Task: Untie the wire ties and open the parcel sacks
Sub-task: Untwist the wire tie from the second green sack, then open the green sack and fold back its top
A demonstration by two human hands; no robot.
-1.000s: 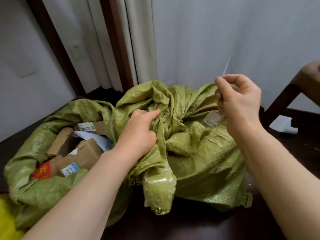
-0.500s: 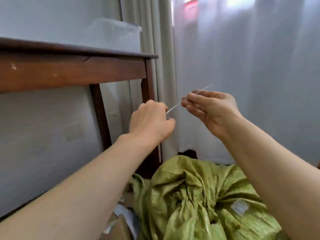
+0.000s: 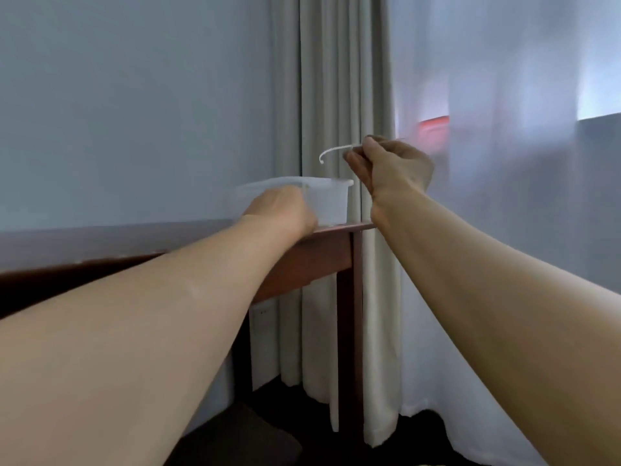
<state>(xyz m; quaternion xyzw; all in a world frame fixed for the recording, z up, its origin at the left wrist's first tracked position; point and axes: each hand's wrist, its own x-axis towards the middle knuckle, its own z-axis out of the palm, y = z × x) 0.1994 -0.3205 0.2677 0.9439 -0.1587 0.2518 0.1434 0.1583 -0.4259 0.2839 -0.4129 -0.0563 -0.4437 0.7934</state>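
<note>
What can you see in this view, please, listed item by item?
wall: one, pale grey, left
table: one, brown wood, left, against the wall
tub: one, translucent, on the table's corner
tie: one, white, curved, held up over the tub
curtain: one, beige, centre, behind the table's leg
sheer: one, white, right
floor: dark, bottom
left hand: one, against the tub's near side; fingers hidden
right hand: one, raised, pinches the tie
</note>
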